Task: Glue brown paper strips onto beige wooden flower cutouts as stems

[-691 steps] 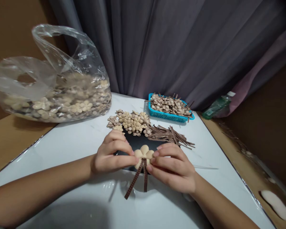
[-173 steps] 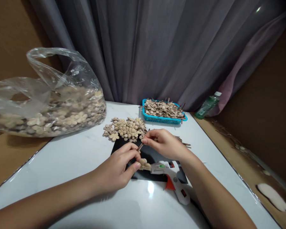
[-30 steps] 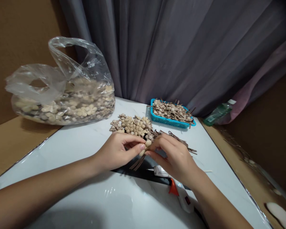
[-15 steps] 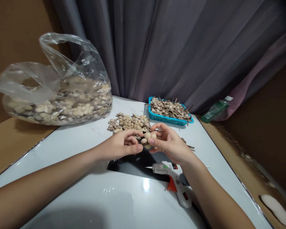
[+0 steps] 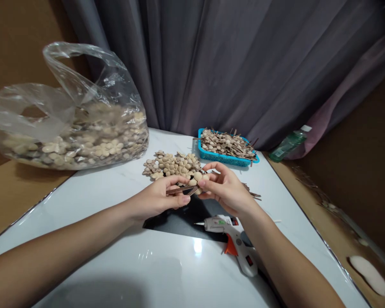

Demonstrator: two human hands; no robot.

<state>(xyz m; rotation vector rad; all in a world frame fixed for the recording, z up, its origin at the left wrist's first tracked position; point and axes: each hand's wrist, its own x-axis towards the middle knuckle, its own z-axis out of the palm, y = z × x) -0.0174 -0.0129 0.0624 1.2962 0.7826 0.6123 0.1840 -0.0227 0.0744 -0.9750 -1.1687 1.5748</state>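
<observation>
We pinch a beige flower [image 5: 197,177] with brown ribbon tails between our left hand [image 5: 158,199] and right hand [image 5: 226,190], both closed on it above the black mat [image 5: 179,218] mid-table, glue gun [image 5: 234,239] just nearer, blue basket [image 5: 226,156] by the far edge.

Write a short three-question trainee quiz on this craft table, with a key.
1. True or false: the glue gun is held in the right hand.
2. What do both hands hold between them? A) a beige flower piece with a brown ribbon strip B) the green bottle C) the plastic bag
3. Which container sits behind the loose pile of flowers, toward the curtain?

Key: 1. False; it lies on the table beside the right forearm. 2. A; the left hand pinches the ribbon. 3. The blue basket.
</observation>
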